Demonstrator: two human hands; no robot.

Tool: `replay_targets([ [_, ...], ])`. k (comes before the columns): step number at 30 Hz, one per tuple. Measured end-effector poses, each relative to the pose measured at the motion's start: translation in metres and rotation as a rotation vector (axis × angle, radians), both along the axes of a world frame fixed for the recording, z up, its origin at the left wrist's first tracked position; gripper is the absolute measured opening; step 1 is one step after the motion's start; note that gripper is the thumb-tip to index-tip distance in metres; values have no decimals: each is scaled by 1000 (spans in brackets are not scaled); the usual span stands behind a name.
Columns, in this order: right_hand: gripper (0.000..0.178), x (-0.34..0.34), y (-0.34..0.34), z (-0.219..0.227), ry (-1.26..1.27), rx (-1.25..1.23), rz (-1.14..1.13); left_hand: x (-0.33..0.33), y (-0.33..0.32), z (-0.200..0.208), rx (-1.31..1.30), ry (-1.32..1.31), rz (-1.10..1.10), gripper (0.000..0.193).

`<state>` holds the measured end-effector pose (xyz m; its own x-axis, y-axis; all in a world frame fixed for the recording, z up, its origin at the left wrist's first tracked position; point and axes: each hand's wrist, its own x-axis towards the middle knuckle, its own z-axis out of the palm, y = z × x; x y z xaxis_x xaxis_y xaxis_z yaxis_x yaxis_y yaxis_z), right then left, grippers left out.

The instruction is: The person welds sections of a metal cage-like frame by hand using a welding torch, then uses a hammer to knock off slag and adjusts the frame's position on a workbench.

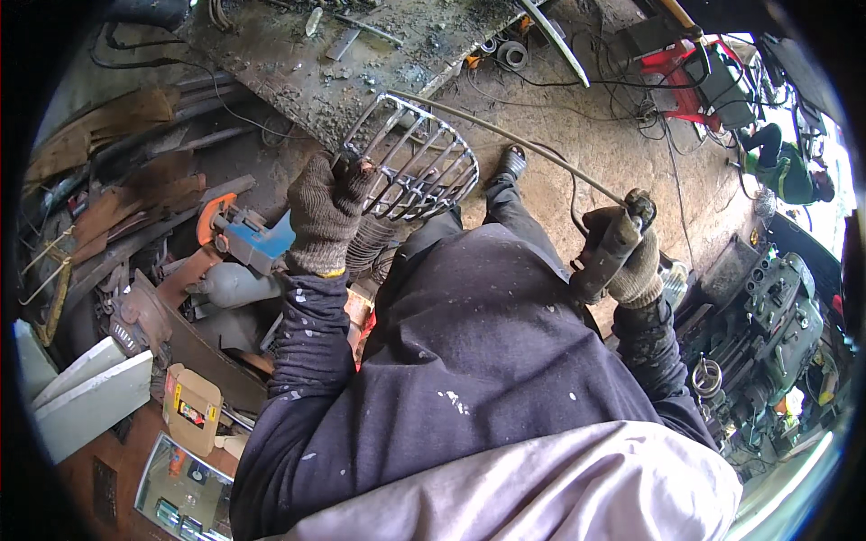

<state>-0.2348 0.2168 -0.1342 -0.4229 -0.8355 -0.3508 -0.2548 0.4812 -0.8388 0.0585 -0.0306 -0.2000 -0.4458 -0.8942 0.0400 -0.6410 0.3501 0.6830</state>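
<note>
My left hand (327,207), in a brown knit glove, is closed on the near left rim of a metal bar basket (431,171). The basket has a curved frame with several parallel bars, and it is held tilted in front of my knees. My right hand (631,261), also gloved, grips a dark welding electrode holder (606,257). From its head a long thin welding rod (514,137) reaches up and left. The rod's far end appears near the basket's upper rim; contact cannot be made out.
A dirty metal worktable (298,68) with scraps lies ahead. At left are wood, a blue-and-orange tool (257,236) and a grey cylinder (236,286). Cables cross the floor toward a red stool (672,77). A person (787,171) is at far right, beyond greasy machinery (780,307).
</note>
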Motion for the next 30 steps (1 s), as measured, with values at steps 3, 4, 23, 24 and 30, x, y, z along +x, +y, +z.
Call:
replay_targets([
  [3, 28, 2, -1, -3, -193, 29, -95, 5, 0, -10, -13, -13, 12, 44],
  [4, 32, 4, -3, -3, -214, 5, -129, 7, -1, -14, 13, -6, 22, 43],
  [23, 37, 2, -14, 8, -126, 33, 7, 2, 0, -2, -49, -9, -17, 40],
  [24, 31, 1, -12, 4, -163, 7, 2, 4, -1, -4, -47, -12, -16, 40],
  [30, 61, 0, -12, 12, -135, 74, -9, 8, -1, -3, -56, -100, -104, 37],
])
